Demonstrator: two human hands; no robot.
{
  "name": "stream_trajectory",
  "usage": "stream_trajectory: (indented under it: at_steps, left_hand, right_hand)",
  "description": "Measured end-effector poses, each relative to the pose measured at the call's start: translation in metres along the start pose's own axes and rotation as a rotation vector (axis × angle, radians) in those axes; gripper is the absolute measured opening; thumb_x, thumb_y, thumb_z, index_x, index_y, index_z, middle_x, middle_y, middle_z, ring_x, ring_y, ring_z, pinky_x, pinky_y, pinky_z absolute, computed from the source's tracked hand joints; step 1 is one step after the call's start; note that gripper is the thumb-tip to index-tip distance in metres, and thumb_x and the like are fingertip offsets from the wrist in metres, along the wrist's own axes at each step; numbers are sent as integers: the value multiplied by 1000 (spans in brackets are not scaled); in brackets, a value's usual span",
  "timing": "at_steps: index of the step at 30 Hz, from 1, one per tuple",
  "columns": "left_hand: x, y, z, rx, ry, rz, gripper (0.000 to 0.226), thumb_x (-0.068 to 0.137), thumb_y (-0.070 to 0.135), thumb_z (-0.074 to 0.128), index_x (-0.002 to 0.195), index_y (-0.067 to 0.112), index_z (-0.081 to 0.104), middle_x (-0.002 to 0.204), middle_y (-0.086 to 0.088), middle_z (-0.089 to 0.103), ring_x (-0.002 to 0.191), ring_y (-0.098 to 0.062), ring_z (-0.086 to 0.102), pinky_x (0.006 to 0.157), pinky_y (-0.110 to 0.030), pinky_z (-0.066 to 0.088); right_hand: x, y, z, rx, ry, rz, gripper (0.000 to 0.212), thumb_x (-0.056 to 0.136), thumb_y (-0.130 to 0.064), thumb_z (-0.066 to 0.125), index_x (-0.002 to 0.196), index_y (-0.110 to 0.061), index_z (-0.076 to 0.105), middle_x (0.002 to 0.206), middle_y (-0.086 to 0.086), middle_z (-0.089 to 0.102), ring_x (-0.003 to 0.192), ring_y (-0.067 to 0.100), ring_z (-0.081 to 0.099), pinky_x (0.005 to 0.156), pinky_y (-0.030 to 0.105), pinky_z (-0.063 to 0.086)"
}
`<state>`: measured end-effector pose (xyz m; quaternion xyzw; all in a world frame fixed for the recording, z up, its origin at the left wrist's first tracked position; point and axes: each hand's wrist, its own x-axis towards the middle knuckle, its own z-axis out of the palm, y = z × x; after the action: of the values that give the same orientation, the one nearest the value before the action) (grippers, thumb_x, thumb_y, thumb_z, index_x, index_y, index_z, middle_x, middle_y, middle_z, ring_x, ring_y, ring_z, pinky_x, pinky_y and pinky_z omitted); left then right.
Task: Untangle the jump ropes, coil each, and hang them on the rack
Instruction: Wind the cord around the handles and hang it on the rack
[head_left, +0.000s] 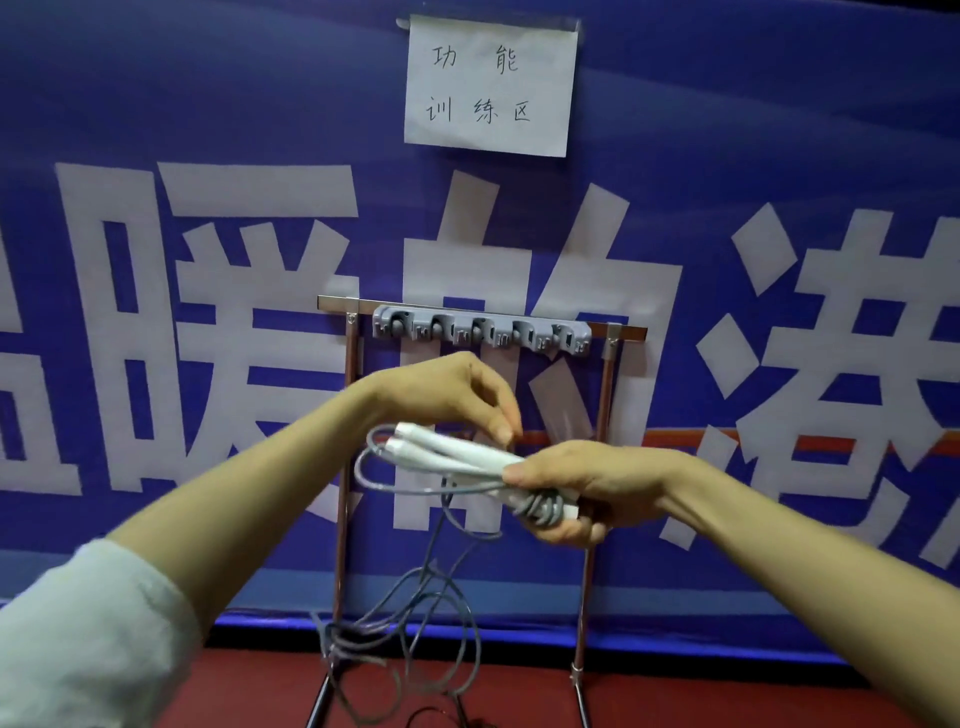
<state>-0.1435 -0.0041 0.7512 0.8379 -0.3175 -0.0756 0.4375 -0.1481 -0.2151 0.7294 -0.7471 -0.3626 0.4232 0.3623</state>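
Blue banner (156, 78) with big white characters across the back, paper sign (491, 85) taped up top, red floor (727, 696) below. In front of it, metal rack (605, 395) with grey hook strip (482, 332) on the top bar, all hooks bare.

Judged early to midway for this one rope: nothing hung yet. Both white handles (447, 449) lying side by side, with a few turns of grey cord (540, 506) gathered at their far ends. Most of the cord not coiled, though: trailing down from the handles to a loose heap (395, 634) on the floor by one leg of the rack, loops crossing one another, possibly knotted, hard to tell. Dark strand (460, 706) at the bottom edge, perhaps a second rope, too little in view to say. Left to do, by the look of it: freeing the heap, winding in the slack, hooking the bundle, then the same for any other rope.

Right grip (587, 488) clamped round the handles' ends and the gathered turns, thumb on top, fingers curled beneath. Left grip (447, 389) just above the handles, fingertips (506, 428) bunched against the thumb as if pinching; whether on a strand of cord or on nothing, cannot tell.
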Motion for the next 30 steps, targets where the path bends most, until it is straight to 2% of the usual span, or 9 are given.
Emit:
stream_trajectory:
  at_steps: [3,5,8,12,16,19,24,27,30]
  left_hand:
    - [3,11,8,142,-114,-16,8,79,-1,73,86,1,72,80,-5,72,77,-19,65,79,-31,52]
    - [2,12,12,233,-111,-61,8,81,5,74,88,3,72,80,-10,69,72,-24,58,71,-37,50]
    - [1,7,14,381,-11,-158,11,83,17,75,91,10,71,78,-7,65,60,-11,48,53,-18,39]
    - [5,4,26,519,122,-291,19,91,38,64,90,19,61,75,2,68,53,-2,51,49,-13,40]
    - [2,6,28,365,71,-440,42,101,40,45,98,6,69,69,-2,67,41,-4,41,44,-13,35]
    - [3,3,28,259,148,-378,31,99,29,53,100,3,70,78,-4,72,49,-8,51,52,-16,46]
    - [4,-6,44,-305,373,-235,8,87,13,70,80,9,71,76,-7,69,66,-13,63,74,-27,58]
    - [5,-4,54,-455,426,-218,16,89,26,69,84,10,69,69,0,64,56,-7,54,67,-24,55]
    - [7,1,57,-633,378,-274,45,98,49,44,95,11,68,66,5,56,51,-5,35,53,-17,40]
  right_hand:
    - [11,5,2,-185,-48,90,41,94,-49,52,73,-15,45,55,0,42,45,11,29,42,19,22]
    - [14,5,0,-351,35,129,40,94,-47,55,75,-13,51,56,2,46,45,11,34,42,19,26]
    - [19,6,-6,-581,241,151,39,94,-45,56,74,-11,56,62,7,56,47,13,46,49,26,37]
    - [26,9,-10,-1023,545,211,42,96,-46,49,111,-7,55,102,17,64,77,25,54,69,37,44]
    - [21,9,-18,-1191,699,242,41,98,-46,46,118,-11,50,108,11,61,82,25,51,68,34,40]
    - [18,9,-27,-1214,737,247,37,99,-43,46,116,-10,48,100,8,59,79,23,52,65,34,40]
    - [22,9,-34,-1344,1003,180,35,101,-39,40,119,-8,39,109,11,60,91,32,62,64,37,39]
    - [22,11,-33,-1337,1109,89,32,103,-38,36,118,-9,38,108,10,57,89,31,63,62,35,40]
    - [19,12,-31,-1385,1158,35,31,103,-36,35,117,-8,39,106,8,56,85,27,63,60,32,40]
